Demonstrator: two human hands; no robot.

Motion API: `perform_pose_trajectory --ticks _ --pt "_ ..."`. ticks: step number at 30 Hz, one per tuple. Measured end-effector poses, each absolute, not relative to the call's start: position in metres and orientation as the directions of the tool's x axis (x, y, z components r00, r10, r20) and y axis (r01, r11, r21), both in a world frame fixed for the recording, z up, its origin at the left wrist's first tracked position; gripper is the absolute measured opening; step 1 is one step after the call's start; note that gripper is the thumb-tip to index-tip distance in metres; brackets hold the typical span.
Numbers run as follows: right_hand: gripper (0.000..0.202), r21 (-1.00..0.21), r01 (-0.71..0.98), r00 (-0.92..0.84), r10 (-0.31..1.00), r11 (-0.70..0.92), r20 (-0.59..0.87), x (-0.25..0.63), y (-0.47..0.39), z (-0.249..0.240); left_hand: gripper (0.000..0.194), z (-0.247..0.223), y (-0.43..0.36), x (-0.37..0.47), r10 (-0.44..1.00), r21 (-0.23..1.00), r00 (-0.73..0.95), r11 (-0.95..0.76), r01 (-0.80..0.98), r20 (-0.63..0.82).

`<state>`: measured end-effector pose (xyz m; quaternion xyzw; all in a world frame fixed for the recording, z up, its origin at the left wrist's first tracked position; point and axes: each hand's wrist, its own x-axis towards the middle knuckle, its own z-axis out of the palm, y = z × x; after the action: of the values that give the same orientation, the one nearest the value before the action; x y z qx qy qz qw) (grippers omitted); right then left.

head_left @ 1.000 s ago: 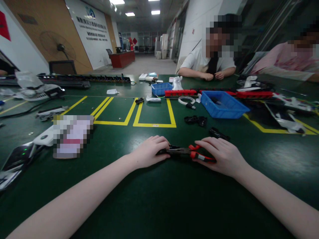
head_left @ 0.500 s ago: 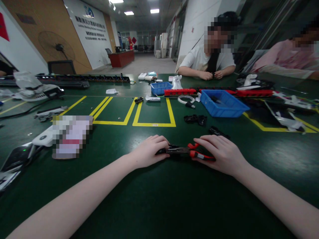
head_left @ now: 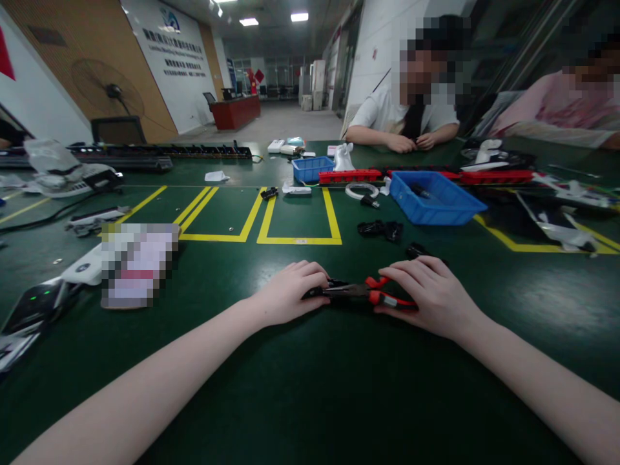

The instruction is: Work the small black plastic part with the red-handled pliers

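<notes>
My right hand [head_left: 429,294] is closed round the red and black handles of the long-nose pliers [head_left: 356,291]. Their dark jaws point left toward my left hand [head_left: 293,292]. That hand is closed on a small black part [head_left: 314,292], mostly covered by my fingers, so its kind does not show. The plier tips reach this part; whether they grip it I cannot tell. Both hands are low over the green table [head_left: 300,387]. Just beyond my right hand lies another black piece [head_left: 417,250], partly hidden behind the fingers.
Crumpled black pieces [head_left: 380,230] lie before a large blue bin [head_left: 436,197]. Farther back are a smaller blue bin [head_left: 312,170], a coiled white cable [head_left: 361,190] and a red strip [head_left: 349,175]. A phone [head_left: 140,265] lies at left. Across the table sits a person [head_left: 407,116].
My right hand has shifted very slightly, its knuckles a little higher. The pliers and my left hand stay almost where they were.
</notes>
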<state>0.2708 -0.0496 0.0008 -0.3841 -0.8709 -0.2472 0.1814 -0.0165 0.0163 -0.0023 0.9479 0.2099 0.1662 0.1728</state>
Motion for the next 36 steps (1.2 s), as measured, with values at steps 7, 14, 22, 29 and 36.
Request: perform_pose_trajectory --ticks 7,14,22,29,36 --pt "0.036 0.225 0.756 -0.635 0.605 0.615 0.48 0.2731 -0.0513 -0.001 0.012 -0.0008 0.0153 -0.0161 0.46 0.415 0.859 -0.843 0.342 0.226" --pt "0.045 0.241 0.807 -0.575 0.624 0.539 0.53 0.2738 -0.0516 -0.0018 0.012 -0.0022 0.0159 -0.0157 0.466 0.415 0.854 -0.841 0.346 0.23" --pt "0.044 0.255 0.806 -0.58 0.627 0.534 0.521 0.2743 -0.0516 -0.0012 0.011 -0.0019 0.0159 -0.0161 0.462 0.418 0.856 -0.842 0.341 0.233" --pt "0.037 0.284 0.78 -0.615 0.601 0.557 0.511 0.2727 -0.0497 -0.0022 0.011 -0.002 0.0165 -0.0163 0.466 0.418 0.856 -0.839 0.348 0.225" --pt "0.036 0.255 0.77 -0.627 0.619 0.585 0.474 0.2733 -0.0498 -0.0021 0.012 -0.0021 0.0164 -0.0159 0.464 0.412 0.856 -0.843 0.347 0.228"
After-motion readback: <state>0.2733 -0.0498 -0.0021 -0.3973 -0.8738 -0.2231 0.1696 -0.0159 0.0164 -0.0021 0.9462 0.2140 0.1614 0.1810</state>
